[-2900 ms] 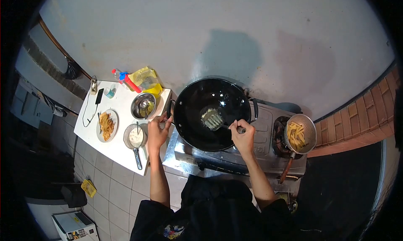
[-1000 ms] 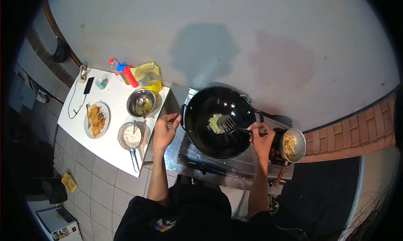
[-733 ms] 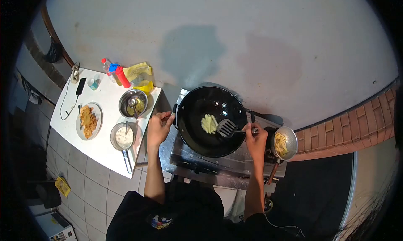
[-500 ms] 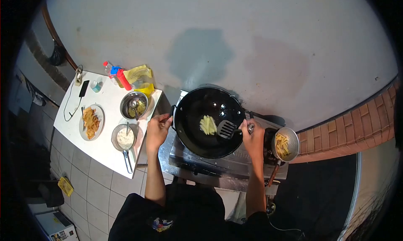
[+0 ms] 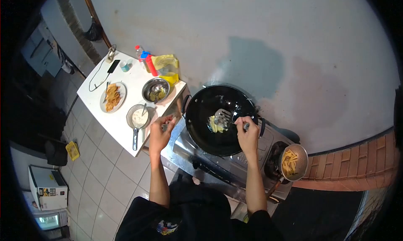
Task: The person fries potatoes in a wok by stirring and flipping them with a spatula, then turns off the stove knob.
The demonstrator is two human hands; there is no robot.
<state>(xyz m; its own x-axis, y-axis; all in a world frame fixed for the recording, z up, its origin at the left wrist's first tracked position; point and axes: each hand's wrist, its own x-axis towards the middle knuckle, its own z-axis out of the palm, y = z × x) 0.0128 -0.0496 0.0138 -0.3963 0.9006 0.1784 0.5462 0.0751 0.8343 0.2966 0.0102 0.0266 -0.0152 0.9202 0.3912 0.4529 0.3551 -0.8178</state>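
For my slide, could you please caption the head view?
Right hand holds a slotted spatula in a black wok with pale food.

I see a black rectangular phone (image 5: pixel 113 66) near a small teal-and-white cup (image 5: pixel 124 66) on the white tabletop (image 5: pixel 119 121) to my left.

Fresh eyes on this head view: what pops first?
The big black wok on the stove, where the right hand holds a slotted spatula by pale strips. Next, the bright red bottle at the back of the white table, left of the wok.
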